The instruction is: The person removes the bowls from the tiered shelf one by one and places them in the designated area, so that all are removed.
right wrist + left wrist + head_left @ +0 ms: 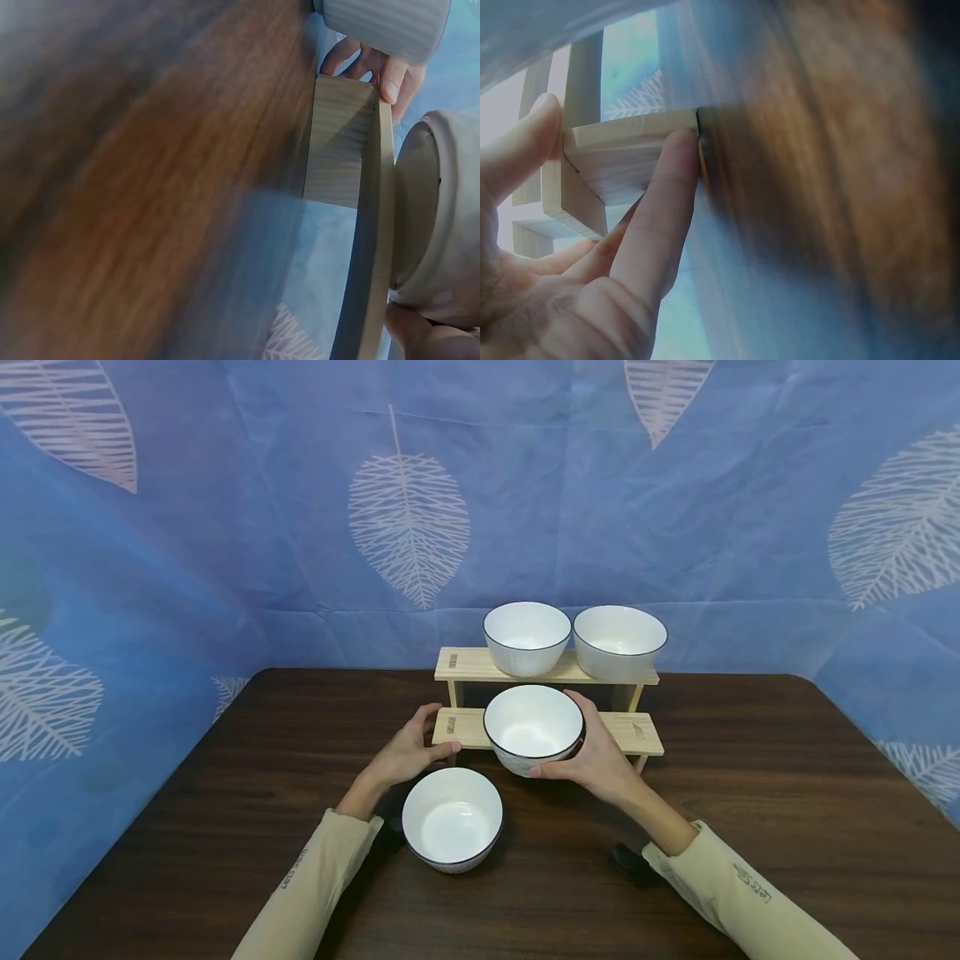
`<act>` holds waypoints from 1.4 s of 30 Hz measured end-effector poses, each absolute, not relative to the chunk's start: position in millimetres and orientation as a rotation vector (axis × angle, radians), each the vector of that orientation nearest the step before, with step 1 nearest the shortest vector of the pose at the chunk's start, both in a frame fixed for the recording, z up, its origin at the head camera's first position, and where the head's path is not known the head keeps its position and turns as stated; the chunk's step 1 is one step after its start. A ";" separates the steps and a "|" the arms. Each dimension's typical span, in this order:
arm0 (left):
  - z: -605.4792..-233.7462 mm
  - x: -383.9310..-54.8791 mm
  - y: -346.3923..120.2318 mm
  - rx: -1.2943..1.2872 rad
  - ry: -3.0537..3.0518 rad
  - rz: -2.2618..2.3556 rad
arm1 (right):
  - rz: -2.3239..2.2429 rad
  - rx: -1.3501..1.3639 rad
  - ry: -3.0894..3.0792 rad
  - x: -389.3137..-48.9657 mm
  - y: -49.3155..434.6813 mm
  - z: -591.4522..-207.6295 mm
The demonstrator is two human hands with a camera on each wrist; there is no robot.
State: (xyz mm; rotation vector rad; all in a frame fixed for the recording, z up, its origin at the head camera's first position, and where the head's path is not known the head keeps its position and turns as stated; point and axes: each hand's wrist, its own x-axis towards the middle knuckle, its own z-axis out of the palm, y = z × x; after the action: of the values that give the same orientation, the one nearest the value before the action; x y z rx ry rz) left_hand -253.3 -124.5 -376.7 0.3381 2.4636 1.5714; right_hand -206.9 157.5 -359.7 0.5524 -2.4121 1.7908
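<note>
Blue cloth [525,510] printed with pale, netted leaves hangs in faint creases behind a dark brown table [300,760] with streaked wood grain. On it stands a two-step stand of pale, smooth wood [461,727], its flat boards carried on upright wooden legs. The person's left hand [408,752] is partly closed about the left end of the lower board, thumb on the board and the other fingers reaching round to the leg, where one fingertip presses. The right hand [600,760] grips a round white bowl with a thin dark rim [532,722] from its right side, thumb at the front near the base, other fingers curled round behind. That bowl is at the lower step; the right wrist view shows its circular foot close to the board, but whether they touch cannot be told. A second white dark-rimmed bowl [452,818] sits on the table in front of the stand's left part, its outer wall finely ribbed, its inside glossy. Two matching white bowls [527,639] stand side by side on the upper board. Cream sleeves [315,877] with dark lettering cover both forearms.
</note>
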 end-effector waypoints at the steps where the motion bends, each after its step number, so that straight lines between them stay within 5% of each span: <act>1: -376.9 -253.6 -124.4 0.339 2.462 1.568 | 1.786 0.550 -2.417 -205.3 159.3 -359.9; 42: -374.9 -253.2 -126.1 0.370 2.466 1.562 | 1.508 0.692 -2.580 -150.5 197.4 -361.9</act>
State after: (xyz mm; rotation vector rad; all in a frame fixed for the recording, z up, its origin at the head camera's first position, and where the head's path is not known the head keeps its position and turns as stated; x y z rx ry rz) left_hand -253.2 -126.1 -374.9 0.3702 2.4664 1.5625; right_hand -150.5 197.4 -361.9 0.6919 -2.5797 1.5077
